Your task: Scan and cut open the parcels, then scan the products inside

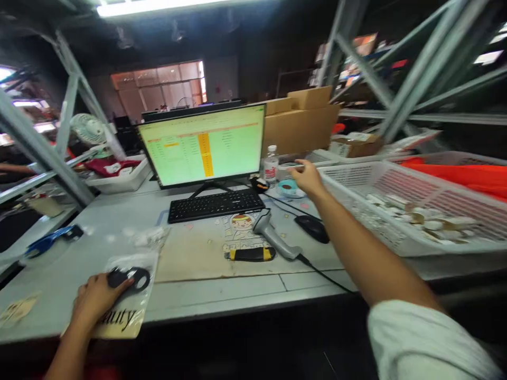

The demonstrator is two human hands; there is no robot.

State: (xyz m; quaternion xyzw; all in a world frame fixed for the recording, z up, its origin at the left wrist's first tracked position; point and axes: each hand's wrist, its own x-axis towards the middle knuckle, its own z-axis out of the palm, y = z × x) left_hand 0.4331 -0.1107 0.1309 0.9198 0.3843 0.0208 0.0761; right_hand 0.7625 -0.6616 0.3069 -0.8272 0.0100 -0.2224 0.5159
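My left hand (pixel 95 296) is at the front left of the desk, its thumb and fingers closed on a small black object (pixel 138 278) with a rounded, ring-like end. I cannot make out its exact kind. Beneath them lies a clear plastic bag (pixel 132 311) with dark lettering, partly covered by my hand. My right arm stretches across the desk, and my right hand (pixel 308 179) hangs with fingers extended above a teal tape roll (pixel 288 187). No object shows in those fingers. A clear bottle (pixel 271 166) with a red-and-white label stands just left of them.
A monitor (pixel 206 148) and keyboard (pixel 216 205) stand at the back. A grey barcode scanner (pixel 275 237), a black-and-yellow utility knife (pixel 250 254) and a mouse (pixel 312 228) lie mid-desk. A white basket (pixel 368 171) of small items is right; a blue object (pixel 51 240) is left.
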